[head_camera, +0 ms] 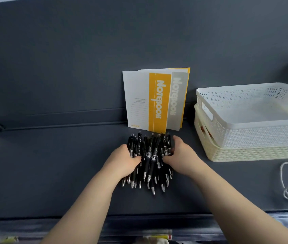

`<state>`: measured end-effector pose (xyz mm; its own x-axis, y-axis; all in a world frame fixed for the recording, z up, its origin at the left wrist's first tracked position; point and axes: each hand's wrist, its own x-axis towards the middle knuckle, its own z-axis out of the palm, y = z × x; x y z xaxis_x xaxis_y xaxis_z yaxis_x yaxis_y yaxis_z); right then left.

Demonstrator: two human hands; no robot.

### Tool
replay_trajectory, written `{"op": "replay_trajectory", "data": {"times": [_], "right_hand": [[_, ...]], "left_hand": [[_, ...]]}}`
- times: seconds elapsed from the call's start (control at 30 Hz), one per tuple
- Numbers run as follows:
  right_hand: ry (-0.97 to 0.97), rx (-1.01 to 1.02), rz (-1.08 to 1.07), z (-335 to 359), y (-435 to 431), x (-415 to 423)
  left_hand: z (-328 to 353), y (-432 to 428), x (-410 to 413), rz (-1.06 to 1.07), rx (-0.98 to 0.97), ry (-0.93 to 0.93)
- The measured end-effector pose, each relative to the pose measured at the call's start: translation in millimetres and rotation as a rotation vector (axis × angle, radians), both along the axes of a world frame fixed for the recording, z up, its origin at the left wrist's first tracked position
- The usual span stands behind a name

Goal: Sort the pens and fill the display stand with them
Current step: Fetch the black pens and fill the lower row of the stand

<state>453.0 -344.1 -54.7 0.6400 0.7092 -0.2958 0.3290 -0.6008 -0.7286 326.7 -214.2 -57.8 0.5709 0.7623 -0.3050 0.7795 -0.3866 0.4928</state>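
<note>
A heap of several black retractable pens point(150, 160) with silver tips lies on the dark surface, tips pointing toward me. My left hand point(124, 160) cups the heap's left side, its fingers curled into the pens. On the right side my right hand point(181, 153) does the same, fingers curled round the pens. Both hands squeeze the heap between them. No display stand is in view.
Notebooks point(157, 100) with yellow and grey bands lean against the dark back wall just behind the pens. Two stacked perforated baskets, a white one point(256, 132) in a cream one point(241, 154), stand at the right. A white cable point(287, 189) lies near the right edge.
</note>
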Motion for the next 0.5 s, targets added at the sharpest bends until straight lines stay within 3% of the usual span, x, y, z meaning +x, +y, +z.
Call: {"op": "replay_trajectory", "data": {"times": [0.3,0.5], "right_hand": [[-0.171,-0.121,0.108,1.4,7.1,-6.6],[-0.146,-0.024,0.098,-3.4,-0.5,-1.3]], "left_hand": [[0.2,1.6,-8.1,0.144,-0.096,-0.157],[-1.1,3.3,-15.6,0.292,-0.222,-0.349]]}}
